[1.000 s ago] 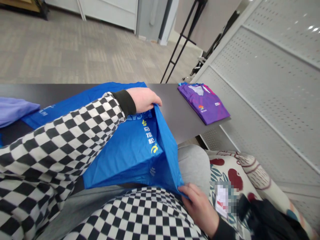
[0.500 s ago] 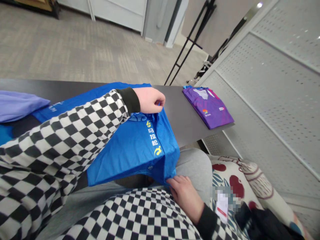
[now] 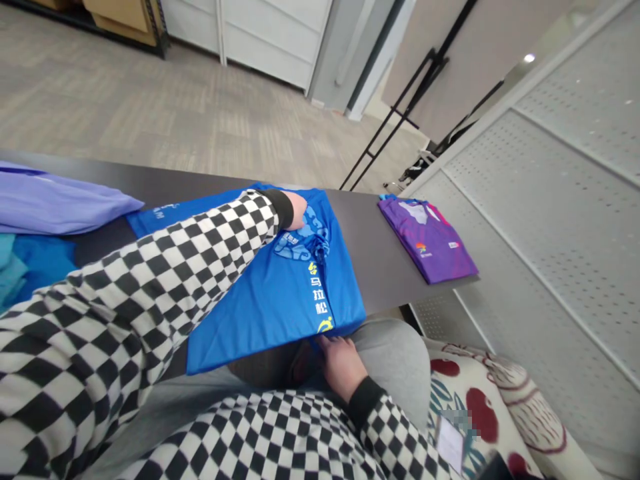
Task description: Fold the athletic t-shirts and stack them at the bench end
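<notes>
A blue T-shirt [image 3: 260, 313] with white and yellow lettering lies on the dark table, its right side folded over in a strip. A lighter blue pattern shows in its middle, where the fabric bunches beside the fold. My left hand [image 3: 299, 210] rests on the far part of the shirt, beside that pattern; its fingers point down and are mostly hidden. At the near edge, by my knee, my right hand [image 3: 343, 367] has its fingers closed on the shirt's hem, the fingertips partly under the cloth.
A folded purple shirt [image 3: 430, 247] lies at the table's right end. Lavender cloth [image 3: 60, 200] and teal cloth [image 3: 10, 267] are on the left. A perforated grey panel [image 3: 550, 187] stands to the right, beside a patterned cushion [image 3: 480, 407].
The shirt's right side, held up before, now lies folded over flat. My left hand has left the fold's far end and moved inward; my right hand has moved left along the near edge.
</notes>
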`<state>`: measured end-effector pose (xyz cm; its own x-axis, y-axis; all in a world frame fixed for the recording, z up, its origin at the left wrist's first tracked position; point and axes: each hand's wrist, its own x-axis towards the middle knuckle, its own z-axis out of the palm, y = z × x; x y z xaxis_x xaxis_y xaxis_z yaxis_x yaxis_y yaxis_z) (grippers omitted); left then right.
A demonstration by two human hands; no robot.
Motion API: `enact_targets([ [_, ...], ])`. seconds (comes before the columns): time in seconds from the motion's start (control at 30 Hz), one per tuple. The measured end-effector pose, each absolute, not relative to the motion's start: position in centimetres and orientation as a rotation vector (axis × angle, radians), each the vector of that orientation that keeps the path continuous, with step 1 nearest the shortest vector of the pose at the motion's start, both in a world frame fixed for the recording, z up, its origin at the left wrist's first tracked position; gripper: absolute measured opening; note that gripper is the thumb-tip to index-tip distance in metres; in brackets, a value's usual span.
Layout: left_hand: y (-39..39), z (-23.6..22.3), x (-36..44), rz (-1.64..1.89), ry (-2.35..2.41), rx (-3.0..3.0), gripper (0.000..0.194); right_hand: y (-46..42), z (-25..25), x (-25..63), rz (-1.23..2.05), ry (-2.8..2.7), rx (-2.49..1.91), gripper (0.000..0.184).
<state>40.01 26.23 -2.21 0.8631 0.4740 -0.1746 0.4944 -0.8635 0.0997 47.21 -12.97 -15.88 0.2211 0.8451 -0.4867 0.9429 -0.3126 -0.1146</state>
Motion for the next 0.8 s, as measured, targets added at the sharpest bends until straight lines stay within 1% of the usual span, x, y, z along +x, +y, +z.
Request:
enact_targets([
  [0.07, 26.4, -2.4, 40.2, -0.174, 0.753, 2.865, 0.031, -12.6, -16.2, 47.1, -0.69, 1.701, 2.3, 0.039],
  [0.13, 26.6, -2.3, 40.2, -0.144, 0.789, 2.83, 0.03, -12.3, -16.3, 46.9, -0.684, 1.681, 2.304, 0.036],
  [0.2, 26.9, -2.0, 40.1, -0.17, 0.845, 2.804, 0.038, -12.1, -15.7, 46.8, -0.72, 1.663, 2.281, 0.036],
  [0.27, 27.1, -1.5, 39.9, -0.252, 0.889, 2.774, 0.048, -12.1, -14.0, 46.8, -0.834, 1.681, 2.225, 0.043],
  [0.33, 27.4, -0.9, 39.5, -0.361, 0.912, 2.713, 0.051, -12.1, -10.8, 47.0, -1.046, 1.762, 2.132, 0.047],
  [0.4, 27.7, -0.4, 39.1, -0.438, 0.924, 2.626, 0.046, -11.7, -6.5, 47.3, -1.316, 1.915, 2.006, 0.045],
  [0.43, 28.0, -0.1, 38.9, -0.449, 0.933, 2.59, 0.044, -11.3, -4.2, 47.6, -1.43, 2.006, 1.953, 0.049],
  [0.47, 28.3, 0.0, 38.7, -0.442, 0.944, 2.571, 0.042, -10.7, -1.9, 47.9, -1.51, 2.089, 1.914, 0.053],
  [0.53, 29.0, 0.0, 38.4, -0.391, 0.985, 2.598, 0.041, -8.8, 2.0, 49.0, -1.557, 2.26, 1.889, 0.049],
  [0.57, 29.4, -0.1, 38.2, -0.36, 1.01, 2.633, 0.041, -7.5, 3.5, 49.8, -1.499, 2.342, 1.93, 0.045],
  [0.6, 29.7, -0.3, 38.1, -0.32, 1.034, 2.669, 0.042, -6.0, 4.5, 50.7, -1.371, 2.406, 2.018, 0.039],
  [0.67, 30.3, -0.9, 37.9, -0.233, 1.065, 2.724, 0.045, -2.1, 5.3, 52.9, -0.983, 2.468, 2.251, 0.031],
  [0.73, 30.5, -1.7, 37.8, -0.153, 1.087, 2.743, 0.049, 2.4, 4.5, 55.2, -0.602, 2.486, 2.467, 0.028],
  [0.8, 30.3, -2.4, 37.8, -0.09, 1.118, 2.743, 0.054, 7.3, 2.5, 57.4, -0.376, 2.52, 2.633, 0.028],
])
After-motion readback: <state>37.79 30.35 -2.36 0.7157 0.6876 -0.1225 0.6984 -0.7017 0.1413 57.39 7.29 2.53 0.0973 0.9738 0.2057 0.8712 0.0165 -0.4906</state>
